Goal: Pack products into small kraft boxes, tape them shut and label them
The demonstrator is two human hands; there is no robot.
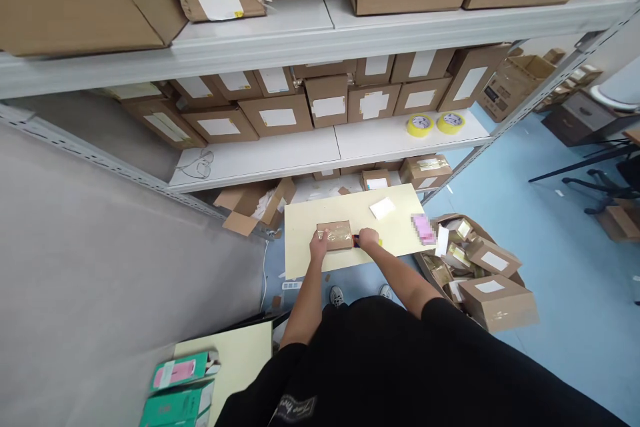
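Observation:
A small brown cardboard box (336, 236) with shiny clear tape across its top lies on the cream tabletop (303, 213). My left hand (319, 245) grips the box at its left end, thumb on top and fingers partly hidden. At the box's right end, my right hand (369, 238) is closed around a dark blue and orange tool (355, 241); its exact kind is too small to make out. Something yellow shows just right of that hand. A white pad or stack of paper (383, 207) lies beyond the right hand, and a pink blurred item (424, 229) rests on the table's right edge.
Shelves (280, 159) with labelled cartons rise beyond the table, bearing two yellow tape rolls (420, 124). An open carton (255, 205) stands at the left. A large container of boxes (493, 293) sits on the floor at right. Green boxes (177, 403) lie on a lower-left table.

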